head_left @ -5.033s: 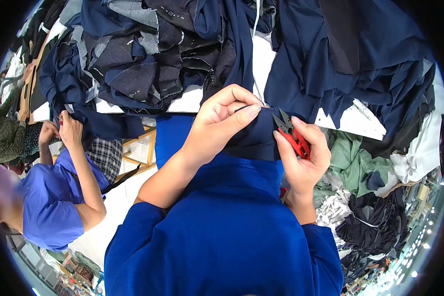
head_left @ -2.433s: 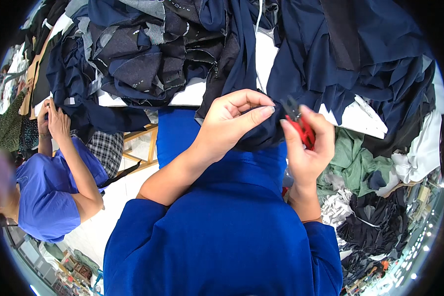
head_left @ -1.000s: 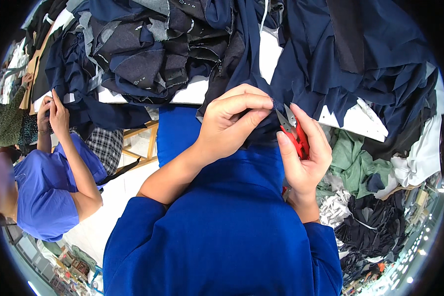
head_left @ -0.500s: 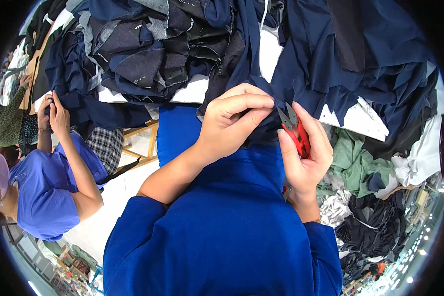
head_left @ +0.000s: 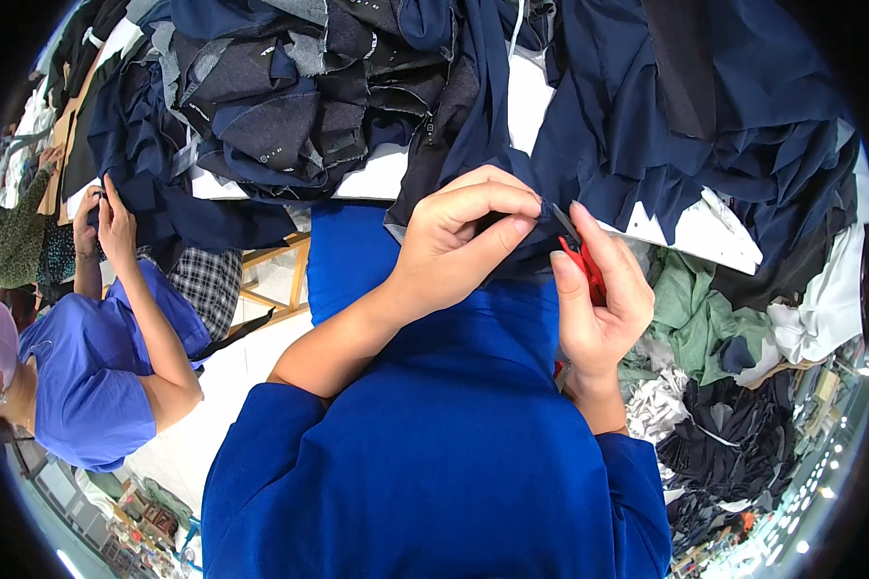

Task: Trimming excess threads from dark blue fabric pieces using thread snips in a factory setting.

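My left hand (head_left: 468, 227) pinches the edge of a navy fabric piece (head_left: 517, 253) between thumb and fingertips. The cloth hangs below the fingers, over my blue clothing. Close on its right, my right hand (head_left: 603, 299) is wrapped around red-handled thread snips (head_left: 586, 267). The snips' dark blades point up and left toward the pinched fabric edge, and they look nearly together. Whether the blades touch a thread is too small to tell.
Dark fabric pieces (head_left: 270, 125) lie heaped on the white table (head_left: 377, 176), with more navy cloth (head_left: 608, 116) at right. Green cloth (head_left: 700, 314) and dark scraps (head_left: 734, 439) are piled low on the right. A co-worker in blue (head_left: 92, 362) works at the left.
The snips' blades, spread apart before, have come together. My right hand has tilted slightly, and the left has shifted a little to the right with the fabric.
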Demonstrator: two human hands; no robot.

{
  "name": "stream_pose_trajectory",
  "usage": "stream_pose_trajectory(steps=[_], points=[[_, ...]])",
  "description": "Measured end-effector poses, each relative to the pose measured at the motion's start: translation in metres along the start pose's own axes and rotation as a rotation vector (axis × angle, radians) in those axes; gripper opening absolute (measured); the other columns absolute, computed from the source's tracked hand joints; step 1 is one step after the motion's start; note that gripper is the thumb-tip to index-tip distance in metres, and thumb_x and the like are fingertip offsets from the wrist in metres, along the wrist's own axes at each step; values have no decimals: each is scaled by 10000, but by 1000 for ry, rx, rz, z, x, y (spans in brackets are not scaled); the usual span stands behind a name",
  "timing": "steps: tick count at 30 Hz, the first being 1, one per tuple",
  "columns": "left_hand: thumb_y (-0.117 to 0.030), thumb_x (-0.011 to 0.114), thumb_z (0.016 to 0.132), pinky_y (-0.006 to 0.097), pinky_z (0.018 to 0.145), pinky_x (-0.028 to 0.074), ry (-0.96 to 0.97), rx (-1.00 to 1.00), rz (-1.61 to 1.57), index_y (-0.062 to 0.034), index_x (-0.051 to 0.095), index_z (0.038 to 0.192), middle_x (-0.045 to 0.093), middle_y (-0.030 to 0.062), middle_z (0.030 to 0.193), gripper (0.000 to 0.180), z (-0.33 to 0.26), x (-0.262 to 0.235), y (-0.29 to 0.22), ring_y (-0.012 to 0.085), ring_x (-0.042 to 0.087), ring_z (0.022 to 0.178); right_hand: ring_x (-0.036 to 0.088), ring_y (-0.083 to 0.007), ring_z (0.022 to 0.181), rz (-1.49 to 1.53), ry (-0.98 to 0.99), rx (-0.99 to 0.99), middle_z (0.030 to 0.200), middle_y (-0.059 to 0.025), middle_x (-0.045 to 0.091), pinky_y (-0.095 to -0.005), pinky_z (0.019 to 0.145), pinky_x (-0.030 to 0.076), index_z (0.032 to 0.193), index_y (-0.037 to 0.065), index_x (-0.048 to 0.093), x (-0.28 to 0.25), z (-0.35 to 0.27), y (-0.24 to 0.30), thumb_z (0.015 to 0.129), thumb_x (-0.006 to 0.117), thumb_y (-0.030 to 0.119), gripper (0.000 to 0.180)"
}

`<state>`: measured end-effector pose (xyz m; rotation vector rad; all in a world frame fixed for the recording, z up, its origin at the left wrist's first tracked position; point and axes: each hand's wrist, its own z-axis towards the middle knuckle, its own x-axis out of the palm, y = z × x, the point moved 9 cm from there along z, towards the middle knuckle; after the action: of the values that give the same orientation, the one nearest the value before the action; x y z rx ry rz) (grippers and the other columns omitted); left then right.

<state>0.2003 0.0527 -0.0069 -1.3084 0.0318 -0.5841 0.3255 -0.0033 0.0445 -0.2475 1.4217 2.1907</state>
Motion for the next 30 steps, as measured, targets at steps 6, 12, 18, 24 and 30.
stream_pose_trajectory(steps=[6,12,18,24,30], points=[[-22,407,845,170,680,334,9,-249,-215,-4,525,883,497,-8,876,125,-3,-3,15,31,415,756,498,-112,566,0,13,65,655,-57,533,-211,532,393,1098,-8,624,-3,2,0,690,714,-1,417],[-30,392,819,180,679,332,61,-230,-189,3,523,863,488,-11,840,142,-1,-4,12,33,411,757,481,-111,528,-8,127,82,614,-50,510,-223,502,381,1077,-4,634,5,2,4,676,710,-8,408],[-31,393,821,184,670,333,30,-241,-184,3,524,858,485,-11,832,140,-3,-6,11,33,411,753,485,-110,535,-23,154,100,624,-51,514,-221,506,384,1080,-1,633,9,3,6,681,705,-12,405],[-30,394,825,181,674,333,22,-225,-156,7,526,870,489,-12,840,144,-3,-5,8,28,410,757,495,-113,545,-14,137,115,634,-56,521,-221,515,392,1081,-8,629,10,1,5,685,703,-11,403],[-22,394,826,194,692,350,5,-276,-140,9,525,886,496,0,859,147,-7,-4,10,42,420,784,505,-115,554,-9,104,92,652,-62,536,-216,521,398,1092,-10,621,11,0,5,697,697,-6,403]])
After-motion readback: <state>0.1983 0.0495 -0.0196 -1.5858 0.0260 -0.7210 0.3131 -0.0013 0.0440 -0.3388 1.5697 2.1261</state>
